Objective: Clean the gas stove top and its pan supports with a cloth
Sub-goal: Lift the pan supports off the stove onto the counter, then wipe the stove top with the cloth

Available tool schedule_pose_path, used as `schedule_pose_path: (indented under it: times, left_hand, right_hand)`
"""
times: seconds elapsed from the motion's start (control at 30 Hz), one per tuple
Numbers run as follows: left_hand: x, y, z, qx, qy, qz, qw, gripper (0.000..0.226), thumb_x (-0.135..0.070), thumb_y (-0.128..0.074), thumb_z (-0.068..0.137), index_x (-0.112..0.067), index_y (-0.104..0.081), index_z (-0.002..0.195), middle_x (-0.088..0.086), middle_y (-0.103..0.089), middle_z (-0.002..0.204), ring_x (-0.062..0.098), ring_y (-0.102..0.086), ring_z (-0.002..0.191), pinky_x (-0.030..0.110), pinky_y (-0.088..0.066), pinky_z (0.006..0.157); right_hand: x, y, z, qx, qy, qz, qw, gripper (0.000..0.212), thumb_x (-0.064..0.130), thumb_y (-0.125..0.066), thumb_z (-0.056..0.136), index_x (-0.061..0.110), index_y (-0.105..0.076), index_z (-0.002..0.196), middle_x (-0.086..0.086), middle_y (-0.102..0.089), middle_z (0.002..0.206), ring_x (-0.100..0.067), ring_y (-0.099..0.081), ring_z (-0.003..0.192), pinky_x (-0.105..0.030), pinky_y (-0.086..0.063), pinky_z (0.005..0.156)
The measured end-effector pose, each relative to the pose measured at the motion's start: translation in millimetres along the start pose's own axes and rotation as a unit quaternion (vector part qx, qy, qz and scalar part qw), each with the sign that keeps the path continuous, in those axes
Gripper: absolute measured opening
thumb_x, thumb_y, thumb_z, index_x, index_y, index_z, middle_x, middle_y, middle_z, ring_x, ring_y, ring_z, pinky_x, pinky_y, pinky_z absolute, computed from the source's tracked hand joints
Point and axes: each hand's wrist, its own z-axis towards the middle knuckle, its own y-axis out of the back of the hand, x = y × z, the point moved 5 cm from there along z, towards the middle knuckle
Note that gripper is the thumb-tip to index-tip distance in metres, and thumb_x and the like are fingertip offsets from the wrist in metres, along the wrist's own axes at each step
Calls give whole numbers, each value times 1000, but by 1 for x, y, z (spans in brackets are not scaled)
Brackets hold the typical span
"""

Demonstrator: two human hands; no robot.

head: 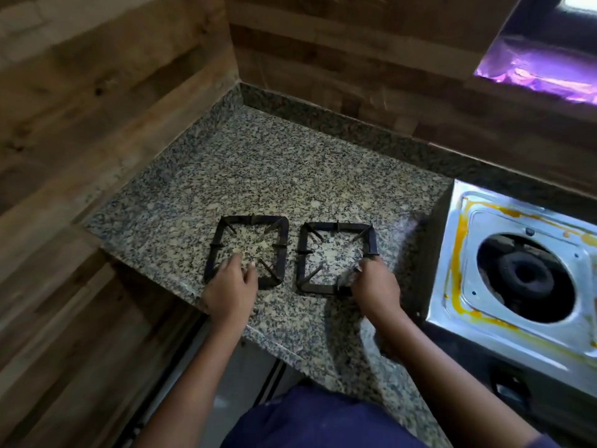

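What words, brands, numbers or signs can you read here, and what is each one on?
No readable text in this view.
Steel gas stove top: only yellow stains, no brand mark visible.
Left pan support, right pan support, granite counter: no lettering.
Stove's dark front panel: too blurred to tell.

Speckled polished granite counter [258, 163], shiny steel stove top [504, 312], wood-grain walls [97, 92].

A home kitchen — granite counter [258, 176], steel gas stove [484, 253], wood-look walls [97, 92].
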Motion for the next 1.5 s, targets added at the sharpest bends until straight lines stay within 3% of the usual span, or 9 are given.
schedule_pose_path:
  times: [0.13, 0.37, 0.5, 0.7, 0.9, 1.1, 1.2, 1.37, 1.5]
  left_hand:
    - [-63, 17, 3, -9, -92, -70, 993, 34, -31, -59, 92, -18, -62, 123, -3, -68, 100, 0, -47, 58, 17, -37, 46]
    - [-216, 22, -35, 26, -335, -184, 924, 28, -32, -58, 89, -18, -65, 112, 3, -66, 103, 26, -64, 91, 33, -50, 71]
    - [-310, 9, -104, 74, -457, -231, 856, 28, -33, -58, 86, -20, -66, 110, -1, -65, 102, 21, -61, 96, 33, -49, 79]
    - [-418, -21, -237, 133, -580, -250, 764, 26, -34, -59, 88, -21, -67, 109, -2, -64, 99, 21, -62, 92, 37, -51, 77]
    - [-505, -64, -374, 179, -658, -231, 694, 24, -31, -61, 87, -20, -67, 107, -2, -64, 103, 22, -58, 94, 34, -47, 77]
    - [-553, -112, -473, 151, -759, -188, 605, 34, -30, -61, 88, -15, -65, 118, 3, -62, 124, 26, -56, 117, 36, -45, 94]
    - [-550, -136, -493, 123, -793, -120, 584, 43, -34, -60, 88, -16, -61, 128, 3, -58, 135, 27, -51, 128, 41, -38, 104]
    - [-545, -144, -500, 98, -803, -61, 585, 52, -35, -60, 88, -16, -55, 136, 1, -50, 145, 26, -43, 137, 47, -36, 107]
    - [-541, -143, -499, 84, -810, -39, 579, 54, -32, -59, 89, -15, -52, 139, 1, -45, 149, 26, -38, 140, 47, -37, 108]
  right_hand:
    - [7, 32, -12, -35, 36, 72, 996, 38, 14, -55, 85, 11, -56, 123, -10, -55, 122, -34, -58, 104, -39, -48, 80]
    - [-67, 119, -65, -202, 32, 197, 959, 31, 10, -60, 83, 19, -70, 111, -1, -70, 97, -19, -65, 79, -33, -52, 73]
    - [-163, 157, -112, -301, -63, 223, 925, 21, 10, -64, 86, 20, -73, 102, 6, -71, 94, -10, -63, 71, -25, -52, 67]
    - [-314, 182, -185, -363, -188, 257, 876, 18, 8, -66, 86, 22, -74, 94, 9, -72, 86, -4, -63, 69, -14, -48, 63]
    - [-452, 205, -255, -412, -248, 265, 836, 16, 11, -63, 88, 21, -73, 96, 10, -71, 91, -1, -65, 83, -17, -51, 76]
    - [-584, 204, -318, -459, -350, 235, 782, 15, 10, -62, 86, 22, -64, 94, 2, -66, 81, -16, -61, 73, -32, -50, 67]
    - [-639, 194, -329, -431, -375, 212, 793, 19, 7, -62, 86, 17, -64, 101, -5, -67, 90, -24, -62, 81, -34, -48, 70]
    - [-709, 187, -293, -324, -345, 151, 868, 27, 11, -65, 87, 7, -62, 113, -14, -63, 107, -32, -59, 99, -39, -49, 84]
    - [-730, 183, -251, -222, -341, 72, 911, 40, 22, -68, 82, 5, -60, 118, -19, -61, 112, -39, -55, 103, -43, -45, 84]
